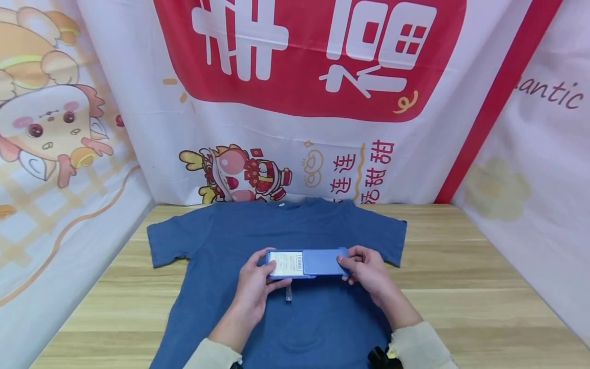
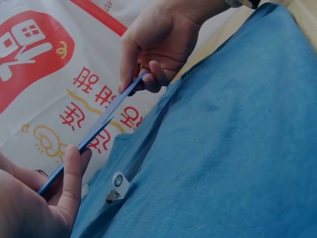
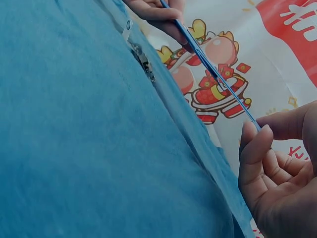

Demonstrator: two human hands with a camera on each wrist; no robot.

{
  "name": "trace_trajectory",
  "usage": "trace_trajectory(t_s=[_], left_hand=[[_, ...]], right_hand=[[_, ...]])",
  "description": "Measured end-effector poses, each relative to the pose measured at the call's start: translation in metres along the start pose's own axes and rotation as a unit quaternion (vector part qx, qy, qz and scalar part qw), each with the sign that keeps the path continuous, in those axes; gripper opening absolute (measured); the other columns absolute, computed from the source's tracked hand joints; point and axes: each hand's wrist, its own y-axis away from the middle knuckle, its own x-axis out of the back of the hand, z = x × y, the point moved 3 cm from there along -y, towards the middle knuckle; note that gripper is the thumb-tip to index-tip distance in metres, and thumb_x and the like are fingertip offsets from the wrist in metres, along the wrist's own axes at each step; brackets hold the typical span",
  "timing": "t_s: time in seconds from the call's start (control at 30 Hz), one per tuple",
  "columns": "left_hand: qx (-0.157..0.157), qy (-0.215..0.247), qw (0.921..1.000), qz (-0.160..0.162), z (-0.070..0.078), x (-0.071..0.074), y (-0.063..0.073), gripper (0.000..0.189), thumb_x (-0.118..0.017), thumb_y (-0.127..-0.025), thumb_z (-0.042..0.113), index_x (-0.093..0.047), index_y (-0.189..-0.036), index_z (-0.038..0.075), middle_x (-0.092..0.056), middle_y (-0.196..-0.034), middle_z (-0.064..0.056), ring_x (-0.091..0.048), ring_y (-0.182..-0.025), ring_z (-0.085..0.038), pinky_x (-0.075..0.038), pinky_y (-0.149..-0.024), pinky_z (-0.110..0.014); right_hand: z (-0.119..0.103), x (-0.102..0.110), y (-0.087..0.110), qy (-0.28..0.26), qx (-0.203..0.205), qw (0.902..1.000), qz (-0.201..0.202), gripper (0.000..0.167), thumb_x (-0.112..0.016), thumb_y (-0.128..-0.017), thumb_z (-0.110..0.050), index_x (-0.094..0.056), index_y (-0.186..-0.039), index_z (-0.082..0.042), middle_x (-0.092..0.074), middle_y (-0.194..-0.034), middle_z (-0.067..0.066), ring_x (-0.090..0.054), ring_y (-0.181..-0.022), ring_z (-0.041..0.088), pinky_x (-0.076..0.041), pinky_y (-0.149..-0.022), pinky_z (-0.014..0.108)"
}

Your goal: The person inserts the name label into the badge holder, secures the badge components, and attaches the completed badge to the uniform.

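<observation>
Both hands hold a blue card holder (image 1: 326, 262) level above the shirt. Its cover is slid to the right, baring a white card (image 1: 287, 263) printed with "CARD". My left hand (image 1: 254, 279) grips the left end, thumb on the card's face and fingers underneath. At the other end, my right hand (image 1: 366, 269) pinches the cover's edge between thumb and fingers. From the side, the cover (image 2: 103, 115) and body appear as two thin overlapping layers. Just below the holder is a small metal clip (image 1: 288, 293) with a clear strap (image 2: 120, 182) and snap.
A blue T-shirt (image 1: 295, 328) lies spread on the wooden table (image 1: 442, 287), collar toward the back. Printed white cloth (image 1: 295, 133) hangs behind the table, with more cloth along the left and right sides.
</observation>
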Motion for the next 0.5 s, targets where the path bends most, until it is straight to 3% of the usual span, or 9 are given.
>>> trace_trajectory(t_s=[0.5], left_hand=[[-0.005, 0.001, 1.0000, 0.007, 0.0004, -0.0013, 0.0010, 0.047, -0.042, -0.116, 0.009, -0.041, -0.163, 0.010, -0.051, -0.156, -0.026, -0.072, -0.114, -0.027, -0.067, -0.089, -0.040]], right_hand=[[0.0026, 0.0044, -0.0007, -0.010, -0.002, 1.0000, -0.002, 0.017, -0.072, -0.103, -0.012, -0.061, -0.105, 0.000, -0.066, -0.078, 0.004, -0.067, -0.066, 0.016, -0.057, -0.059, 0.025]])
